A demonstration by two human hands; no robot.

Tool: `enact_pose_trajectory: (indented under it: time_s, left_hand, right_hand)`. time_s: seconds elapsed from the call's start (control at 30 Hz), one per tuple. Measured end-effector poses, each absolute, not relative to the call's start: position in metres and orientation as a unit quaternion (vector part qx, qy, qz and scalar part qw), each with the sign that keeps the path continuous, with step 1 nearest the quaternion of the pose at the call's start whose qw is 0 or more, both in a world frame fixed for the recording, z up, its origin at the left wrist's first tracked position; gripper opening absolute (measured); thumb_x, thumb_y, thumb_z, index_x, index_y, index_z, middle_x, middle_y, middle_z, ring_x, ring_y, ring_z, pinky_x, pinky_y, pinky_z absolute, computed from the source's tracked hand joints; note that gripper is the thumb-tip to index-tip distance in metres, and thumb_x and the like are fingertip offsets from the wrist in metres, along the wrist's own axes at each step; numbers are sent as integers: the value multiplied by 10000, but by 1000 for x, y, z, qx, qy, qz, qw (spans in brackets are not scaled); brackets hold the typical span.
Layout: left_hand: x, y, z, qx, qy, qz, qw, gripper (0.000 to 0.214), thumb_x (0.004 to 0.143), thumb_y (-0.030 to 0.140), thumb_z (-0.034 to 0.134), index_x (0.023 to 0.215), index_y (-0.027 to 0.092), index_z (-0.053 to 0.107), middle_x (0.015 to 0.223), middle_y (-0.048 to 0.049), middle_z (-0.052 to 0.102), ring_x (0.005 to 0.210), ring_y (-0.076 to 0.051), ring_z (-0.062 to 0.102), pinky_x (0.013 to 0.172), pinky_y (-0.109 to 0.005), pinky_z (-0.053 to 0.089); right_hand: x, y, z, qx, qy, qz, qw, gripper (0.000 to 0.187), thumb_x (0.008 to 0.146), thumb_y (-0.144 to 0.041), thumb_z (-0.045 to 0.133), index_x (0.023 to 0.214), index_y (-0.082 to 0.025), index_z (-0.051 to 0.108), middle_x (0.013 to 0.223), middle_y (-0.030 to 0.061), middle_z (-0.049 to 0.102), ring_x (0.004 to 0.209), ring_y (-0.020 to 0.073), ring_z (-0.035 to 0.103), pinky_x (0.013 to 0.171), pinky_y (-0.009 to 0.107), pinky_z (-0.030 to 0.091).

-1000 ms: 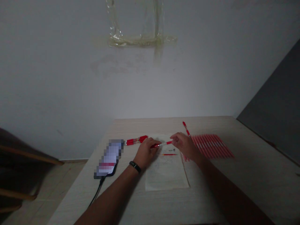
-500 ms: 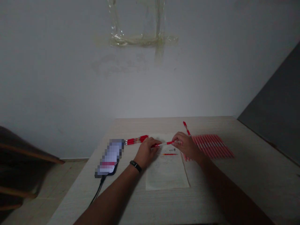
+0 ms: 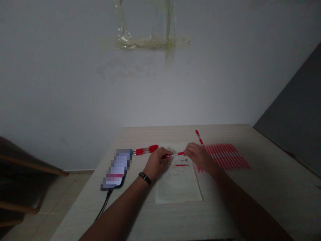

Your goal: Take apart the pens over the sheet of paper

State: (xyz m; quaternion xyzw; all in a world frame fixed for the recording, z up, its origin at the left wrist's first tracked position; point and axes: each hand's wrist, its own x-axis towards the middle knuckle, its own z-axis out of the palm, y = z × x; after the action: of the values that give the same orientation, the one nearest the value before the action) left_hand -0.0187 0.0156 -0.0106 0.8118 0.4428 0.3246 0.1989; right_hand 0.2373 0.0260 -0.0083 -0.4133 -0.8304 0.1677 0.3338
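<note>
The left hand and right hand seem to pinch a slim red pen between them, above a paper sheet, though the dim view blurs the grip. It looks light, stiff, and best held by the barrel.

Pale wood-grain bench with pens and paper

A paper sheet lies mid-bench, a red refill on it. Left of it are a phone with black cable and red pens; right, a tight pen row and a lone pen.
</note>
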Motion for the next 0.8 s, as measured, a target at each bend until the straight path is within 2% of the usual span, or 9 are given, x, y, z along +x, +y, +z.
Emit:
enact_pose_trajectory:
  time_s: [0.13, 0.37, 0.8]
  left_hand:
    - [-18, 16, -10, 808, 450, 324, 199, 209, 865, 171, 648, 1047, 214, 742, 932, -59, 696, 838, -181, 611, 750, -296, 466]
    - [-18, 15, -6, 812, 453, 308, 203, 185, 859, 157, 660, 998, 222, 762, 871, -45, 709, 782, -169, 600, 705, -279, 443]
    - [-18, 10, 4, 818, 436, 324, 189, 140, 826, 124, 686, 942, 184, 736, 851, -50, 655, 788, -171, 571, 706, -278, 428]
  right_hand:
    - [237, 25, -8, -424, -813, 185, 353, 80, 944, -270, 612, 899, -208, 633, 878, 25, 614, 808, 176, 582, 730, 309, 436]
    - [236, 24, -5, -408, -836, 171, 325, 359, 1015, -315, 480, 690, -197, 576, 731, 21, 561, 738, 172, 546, 689, 298, 405]
    - [226, 18, -9, -431, -780, 243, 384, 386, 1018, -349, 449, 671, -205, 538, 693, 0, 562, 695, 155, 575, 676, 285, 436]
